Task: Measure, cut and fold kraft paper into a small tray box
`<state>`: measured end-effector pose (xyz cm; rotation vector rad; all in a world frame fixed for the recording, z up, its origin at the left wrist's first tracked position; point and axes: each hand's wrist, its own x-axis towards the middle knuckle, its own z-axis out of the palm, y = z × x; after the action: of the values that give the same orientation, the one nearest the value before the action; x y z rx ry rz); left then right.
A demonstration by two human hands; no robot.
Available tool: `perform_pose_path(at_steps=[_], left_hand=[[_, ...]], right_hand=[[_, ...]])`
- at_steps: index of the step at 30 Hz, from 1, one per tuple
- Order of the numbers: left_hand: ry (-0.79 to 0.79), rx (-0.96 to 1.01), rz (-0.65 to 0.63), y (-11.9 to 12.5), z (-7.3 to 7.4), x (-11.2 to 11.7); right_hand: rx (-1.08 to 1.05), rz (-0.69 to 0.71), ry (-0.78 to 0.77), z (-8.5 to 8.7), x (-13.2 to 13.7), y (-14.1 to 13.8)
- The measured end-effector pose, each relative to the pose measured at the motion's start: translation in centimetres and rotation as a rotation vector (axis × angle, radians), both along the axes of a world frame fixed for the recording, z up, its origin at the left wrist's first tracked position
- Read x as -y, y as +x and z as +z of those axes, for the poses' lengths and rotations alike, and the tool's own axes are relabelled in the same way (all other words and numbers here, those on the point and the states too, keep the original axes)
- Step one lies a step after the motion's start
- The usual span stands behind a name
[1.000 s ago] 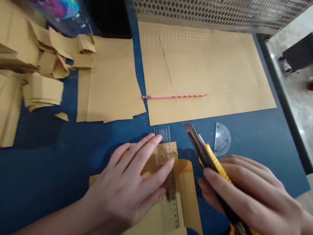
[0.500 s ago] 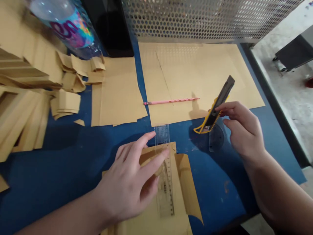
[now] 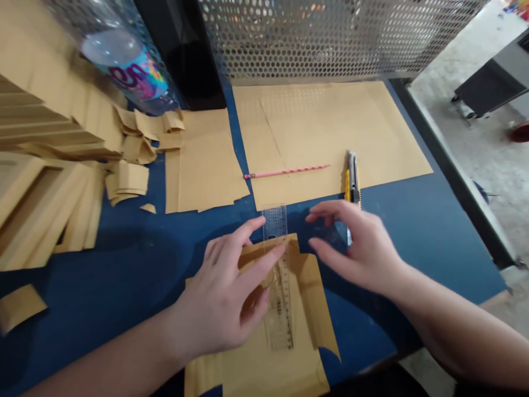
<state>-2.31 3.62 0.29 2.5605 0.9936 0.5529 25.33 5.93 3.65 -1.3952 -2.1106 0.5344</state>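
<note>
My left hand [image 3: 229,278] lies with its fingers spread over a clear plastic ruler [image 3: 281,309], fingertips touching its upper part. Under the ruler is a brown paper envelope [image 3: 256,364] whose right side has a flap [image 3: 316,298] folded out. My right hand [image 3: 357,240] hovers just right of the ruler's top end, thumb and fingers apart, with nothing between them. Beyond it a yellow and black utility knife [image 3: 352,179] rests across the edge of a large brown paper sheet [image 3: 351,121]. A clear plastic piece [image 3: 341,230] is partly hidden behind my right hand.
A pink pencil [image 3: 289,171] lies on the large sheet. Paper offcuts [image 3: 132,179] and stacked brown paper pieces [image 3: 74,204] sit at the left. A plastic bottle [image 3: 136,71], a black upright object [image 3: 185,60] and a perforated metal panel [image 3: 330,38] stand at the back.
My right hand has let go of the utility knife, which now lies on the table, and has moved left toward the ruler. My left hand stays on the ruler.
</note>
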Motion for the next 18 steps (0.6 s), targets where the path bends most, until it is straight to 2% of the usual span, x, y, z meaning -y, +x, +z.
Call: perform_pose_path(at_steps=[3,8,18], left_hand=[[0.024,-0.004,-0.01,0.0,0.0,0.0],[0.04,0.0,-0.022,0.0,0.0,0.1],[0.022,0.007,-0.02,0.1,0.0,0.0]], right_hand=[[-0.114,0.086,-0.144,-0.2,0.5,-1.7],[-0.218,0.041,-0.299,-0.5,0.0,-2.2],[-0.248,0.068,-0.329,-0.9,-0.3,-2.0]])
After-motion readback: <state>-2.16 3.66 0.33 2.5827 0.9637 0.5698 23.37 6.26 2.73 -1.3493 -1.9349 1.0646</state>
